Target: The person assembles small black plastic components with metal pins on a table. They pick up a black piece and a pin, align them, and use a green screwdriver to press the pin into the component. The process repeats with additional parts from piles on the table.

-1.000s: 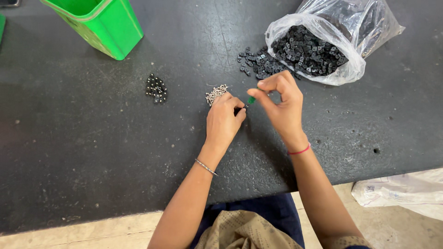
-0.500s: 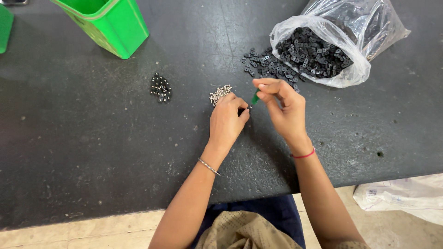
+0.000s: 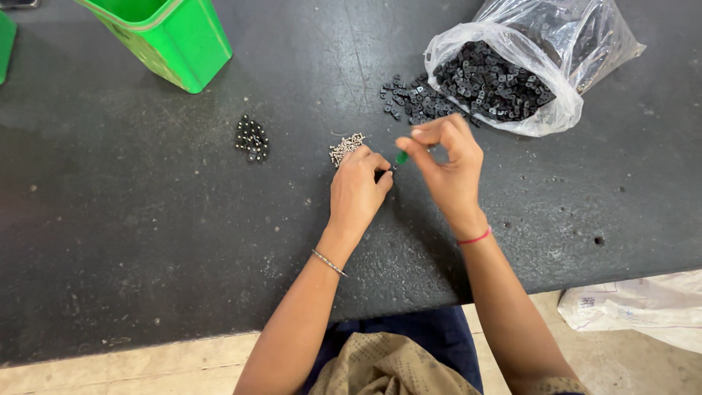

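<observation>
Two hands are at work over the dark table [image 3: 146, 241]. Compared with half a second ago, the right hand [image 3: 450, 172] has lifted slightly and drawn a little apart from the left hand [image 3: 358, 192], so the small green tool [image 3: 402, 156] now stands clear above the part instead of close against it. The pair of hands remains in the same spot on the table; the contact between tool and part appears broken for the moment.

Right hand: thumb and forefinger closed in a pinch on the green tool, the other fingers loosely curled. Left hand: fingers folded shut, pinching a small dark piece [image 3: 382, 175] at its tip, at 3 o'clock of the hand; what kind of piece cannot be made out.

Surroundings: a small heap of silver pins [image 3: 345, 148] lies at 12 o'clock of the left hand, just beside it. A cluster of dark finished pieces [image 3: 251, 137] sits at 10 o'clock, well apart. A clear plastic bag [image 3: 570, 44] of black parts [image 3: 490, 77], some spilled out, lies at 1 o'clock. A green bin [image 3: 179, 40] stands at 11 o'clock.
</observation>
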